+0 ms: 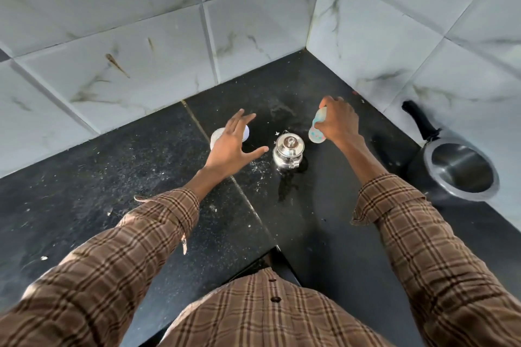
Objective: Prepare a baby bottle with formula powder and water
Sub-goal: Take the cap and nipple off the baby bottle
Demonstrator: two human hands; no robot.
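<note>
My right hand (339,121) grips a pale baby bottle (318,128) with a coloured print, held tilted above the black counter (141,177). A small shiny steel canister with a lid and knob (288,153) stands on the counter between my hands, just left of the bottle. My left hand (235,141) hovers with fingers spread, holding nothing, above a white round container (217,135) that it partly hides. A white lid or rim (247,132) peeks out beside the fingers.
A dark saucepan with a black handle (458,169) sits at the right by the tiled wall (394,36). White marbled tiles close the corner behind. White specks of powder and a wet patch (286,186) lie on the counter around the canister.
</note>
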